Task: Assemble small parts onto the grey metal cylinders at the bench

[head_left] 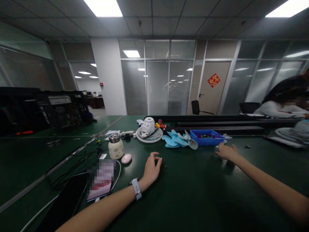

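Note:
My left hand (152,169), with a watch (136,188) on its wrist, rests on the green table with its fingers loosely bent and apart, holding nothing. A tiny dark piece (165,166) lies just right of its fingertips. Further right, my right hand (226,151) has its fingers closed on a small greyish, shiny object (216,149), mostly hidden, whose kind I cannot make out. A blue tray (207,141) of small colourful parts sits behind that hand. Left of the tray are light-blue fan blades (177,139) and a white fan (149,130) with its round grille.
On my left stand a cream flask (116,147), a pink oval object (126,158), a phone (102,180) and black cables (74,167). Open computer cases (62,109) are at the far left. Long black strips (217,124) line the back edge. A person (277,108) leans over at the right.

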Available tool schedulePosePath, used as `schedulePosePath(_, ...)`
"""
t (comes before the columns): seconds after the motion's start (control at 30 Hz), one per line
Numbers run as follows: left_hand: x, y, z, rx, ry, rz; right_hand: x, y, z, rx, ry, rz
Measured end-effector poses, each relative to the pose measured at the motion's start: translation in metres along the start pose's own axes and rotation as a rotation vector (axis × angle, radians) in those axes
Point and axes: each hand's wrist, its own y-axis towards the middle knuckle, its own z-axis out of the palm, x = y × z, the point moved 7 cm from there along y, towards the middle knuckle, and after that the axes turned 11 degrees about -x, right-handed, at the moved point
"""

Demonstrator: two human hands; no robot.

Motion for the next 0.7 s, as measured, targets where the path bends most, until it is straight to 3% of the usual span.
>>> schedulePosePath(0.07,0.002,0.001,0.0,-0.01,0.0,-0.009,0.026,-0.014,-0.014,-0.046,-0.063,-0.064)
schedulePosePath(0.13,0.004,0.002,0.001,-0.024,-0.01,-0.021,0.077,-0.04,-0.029,-0.145,0.042,-0.271)
schedulePosePath(0.23,0.004,0.003,-0.001,-0.064,-0.023,-0.028,0.167,-0.099,-0.032,-0.016,0.459,-0.641)
schedulePosePath(0.33,0.002,0.003,-0.002,-0.091,-0.023,-0.014,0.222,-0.135,-0.026,0.058,0.644,-0.746)
schedulePosePath(0.5,0.002,0.003,-0.003,-0.104,-0.023,0.003,0.246,-0.142,-0.016,0.087,0.747,-0.755)
schedulePosePath(0.7,0.003,0.004,-0.003,-0.121,-0.035,0.031,0.248,-0.149,-0.032,0.09,0.801,-0.785)
